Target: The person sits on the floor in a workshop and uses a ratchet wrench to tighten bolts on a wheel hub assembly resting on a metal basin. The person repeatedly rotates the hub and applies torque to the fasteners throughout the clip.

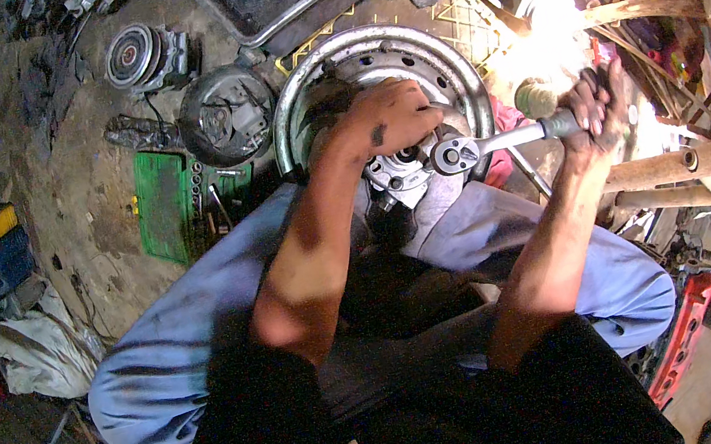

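A ratchet wrench lies across from right to left, its round head over a silver metal machine part between my knees. My right hand is closed on its dark grip, near the handle's end. Above the ratchet head, my left hand is closed and presses down at the machine part; what its fingers hold is hidden. A curved bit of metal shows beside those fingers. Under and behind the part stands a steel wheel rim with holes around it.
A bright lamp glares at right, beside wooden poles. At left sit an open green socket case, a round pan of metal parts and a compressor-like unit with a pulley. A black tray lies behind.
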Tool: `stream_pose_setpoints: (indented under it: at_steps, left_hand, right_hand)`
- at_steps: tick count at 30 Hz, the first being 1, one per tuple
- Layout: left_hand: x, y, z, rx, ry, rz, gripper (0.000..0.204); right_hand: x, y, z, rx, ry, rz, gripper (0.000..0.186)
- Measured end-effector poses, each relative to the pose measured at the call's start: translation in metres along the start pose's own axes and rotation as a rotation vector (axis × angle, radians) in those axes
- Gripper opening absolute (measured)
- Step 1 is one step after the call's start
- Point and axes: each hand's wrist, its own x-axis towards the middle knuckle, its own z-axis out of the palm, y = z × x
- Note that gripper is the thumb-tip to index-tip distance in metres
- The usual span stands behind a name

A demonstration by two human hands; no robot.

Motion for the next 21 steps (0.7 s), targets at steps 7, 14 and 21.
stream_pose_setpoints:
  at_steps: [7, 14, 21]
  left_hand:
    - [0.011, -0.016, 0.013, -0.085, 0.095, 0.038, 0.044]
    - [0.024, -0.028, 0.018, -0.103, 0.116, 0.03, 0.052]
    - [0.014, -0.014, 0.009, 0.007, 0.035, 0.154, 0.043]
  right_hand:
    - [-0.042, -0.008, 0.002, -0.94, 0.248, -0.057, 0.043]
    - [-0.161, -0.01, 0.031, -1.606, -0.019, 0.434, 0.04]
    - [-0.264, 0.121, 0.07, -0.892, 0.397, 0.413, 0.045]
